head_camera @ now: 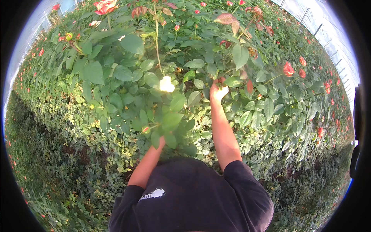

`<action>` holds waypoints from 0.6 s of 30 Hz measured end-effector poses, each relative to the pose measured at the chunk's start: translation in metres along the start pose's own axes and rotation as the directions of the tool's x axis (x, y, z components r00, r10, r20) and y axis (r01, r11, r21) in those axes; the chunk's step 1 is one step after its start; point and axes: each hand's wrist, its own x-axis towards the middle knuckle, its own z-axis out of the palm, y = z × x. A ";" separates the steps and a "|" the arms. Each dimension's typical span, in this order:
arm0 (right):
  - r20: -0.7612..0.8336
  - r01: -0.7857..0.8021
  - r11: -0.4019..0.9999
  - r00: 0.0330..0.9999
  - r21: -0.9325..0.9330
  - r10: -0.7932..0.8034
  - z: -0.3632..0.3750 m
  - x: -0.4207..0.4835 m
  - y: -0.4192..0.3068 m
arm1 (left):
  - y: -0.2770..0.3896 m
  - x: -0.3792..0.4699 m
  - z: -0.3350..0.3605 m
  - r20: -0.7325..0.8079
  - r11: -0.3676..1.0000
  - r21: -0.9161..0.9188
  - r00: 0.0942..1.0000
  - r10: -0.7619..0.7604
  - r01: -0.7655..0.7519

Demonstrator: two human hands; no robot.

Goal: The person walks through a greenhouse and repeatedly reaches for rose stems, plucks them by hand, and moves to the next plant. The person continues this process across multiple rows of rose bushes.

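Note:
My right hand (218, 90) reaches into a rose bush, its fingers curled among leaves and partly in glaring sunlight. What lies between those fingers is hidden. Blurred rose leaves (171, 121) close to the camera cover most of my left hand (162, 141), so its grip does not show. A small red-tipped rosebud (145, 129) sticks out to the left of those leaves. Between and beyond the hands, a tall bare stem (157, 40) runs down to an overexposed pale patch (166, 84), too bright to identify.
Dense rose foliage surrounds both arms. A large coral-pink rose (105, 6) rises at the top left, and several red-orange blooms (288, 69) stand on the right. Pale greenhouse sheeting (333, 32) with dark supports curves along the upper right.

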 end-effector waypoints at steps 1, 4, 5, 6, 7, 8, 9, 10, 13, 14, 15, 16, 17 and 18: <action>0.003 0.001 0.998 1.000 -0.060 -0.001 0.001 0.000 0.010 | 0.000 0.001 0.001 0.005 1.000 -0.015 1.000 -0.001 0.001; 0.022 -0.099 0.942 0.995 0.322 0.097 0.005 0.001 0.026 | -0.003 -0.002 0.000 0.008 0.999 -0.050 1.000 -0.016 0.017; 0.038 -0.150 0.867 0.988 0.475 0.150 0.006 0.001 0.029 | -0.004 -0.002 0.001 0.009 0.998 -0.062 1.000 -0.019 0.020; 0.095 -0.225 0.781 0.973 0.582 0.210 0.006 -0.003 0.020 | -0.007 -0.004 -0.001 0.002 0.997 -0.068 1.000 -0.026 0.026; 0.122 -0.182 0.920 0.981 0.347 0.148 0.000 -0.006 0.014 | -0.009 -0.005 -0.002 -0.006 0.997 -0.072 0.999 -0.031 0.031; 0.170 -0.167 0.955 0.977 0.245 0.128 -0.005 -0.007 0.007 | -0.011 -0.006 -0.004 -0.014 0.997 -0.073 0.999 -0.037 0.035; 0.201 -0.143 0.981 0.973 0.132 0.115 -0.011 -0.005 0.007 | -0.011 -0.005 -0.003 -0.007 0.996 -0.083 0.999 -0.033 0.032; 0.199 -0.181 0.946 0.971 0.270 0.129 -0.010 -0.004 0.014 | -0.011 -0.004 -0.001 0.001 0.995 -0.093 1.000 -0.029 0.029; 0.265 -0.276 0.781 0.953 0.560 0.147 -0.008 0.001 0.008 | -0.012 -0.001 0.002 0.014 0.993 -0.111 1.000 -0.026 0.027; 0.332 -0.313 0.743 0.934 0.592 0.129 -0.007 0.013 -0.012 | -0.014 -0.001 -0.001 0.010 0.993 -0.110 0.999 -0.034 0.035; 0.388 -0.358 0.705 0.913 0.612 0.126 -0.019 0.019 -0.038 | -0.013 -0.003 -0.003 0.015 0.993 -0.114 0.999 -0.037 0.038; 0.405 -0.365 0.702 0.907 0.611 0.120 -0.027 0.027 -0.060 | -0.012 -0.003 -0.003 0.020 0.993 -0.114 0.999 -0.039 0.041; 0.414 -0.358 0.698 0.905 0.620 0.096 -0.034 0.039 -0.082 | -0.011 0.001 -0.003 0.027 0.992 -0.119 0.999 -0.032 0.035; 0.469 -0.397 0.655 0.880 0.643 0.073 -0.046 0.046 -0.098 | -0.010 0.004 -0.002 0.035 0.992 -0.125 0.999 -0.024 0.028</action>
